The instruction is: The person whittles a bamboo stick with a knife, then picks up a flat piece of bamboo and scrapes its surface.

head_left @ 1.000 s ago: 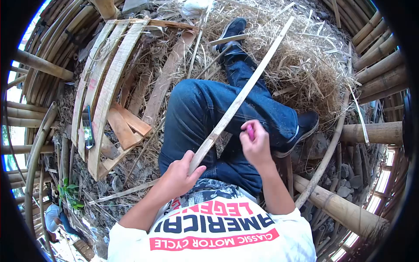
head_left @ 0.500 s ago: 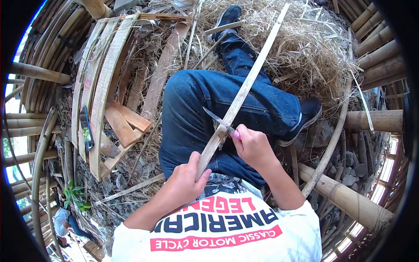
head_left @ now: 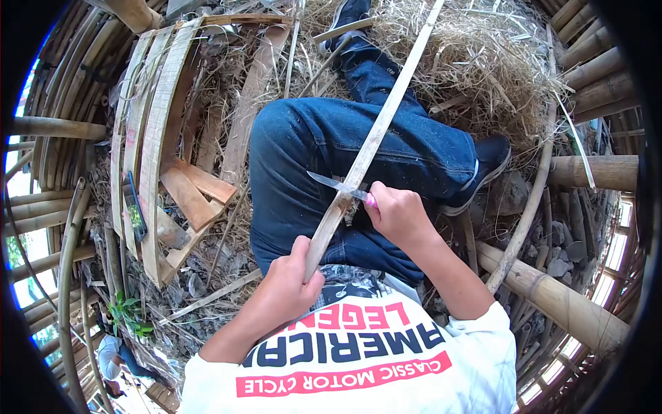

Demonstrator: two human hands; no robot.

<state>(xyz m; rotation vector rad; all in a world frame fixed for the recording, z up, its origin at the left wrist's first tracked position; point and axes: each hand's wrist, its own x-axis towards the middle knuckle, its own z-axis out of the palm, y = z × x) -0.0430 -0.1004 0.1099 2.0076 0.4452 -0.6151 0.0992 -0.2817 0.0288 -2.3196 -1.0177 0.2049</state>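
A long, pale bamboo strip (head_left: pixel 381 124) runs slantwise from my lap up past my crossed legs. Its near end is wrapped by the fingers of my left hand (head_left: pixel 288 283). My right hand (head_left: pixel 400 212) is closed round the pink handle of a knife (head_left: pixel 334 183). The blade lies across the strip, its tip pointing to the left beyond the strip's edge. A darker, rough patch shows on the strip just below the blade. Most of the handle is hidden in my right fist.
To the left stands a slatted wooden crate (head_left: pixel 162 138) with a phone (head_left: pixel 135 207) against its slats. A heap of shavings (head_left: pixel 476 76) lies beyond my legs. Thick bamboo poles (head_left: pixel 558 300) border the right side. Another person (head_left: pixel 117 359) is at the lower left.
The knife and my right hand have shifted slightly up and left in view. My left hand keeps its grip on the strip. The whole view has moved a little.
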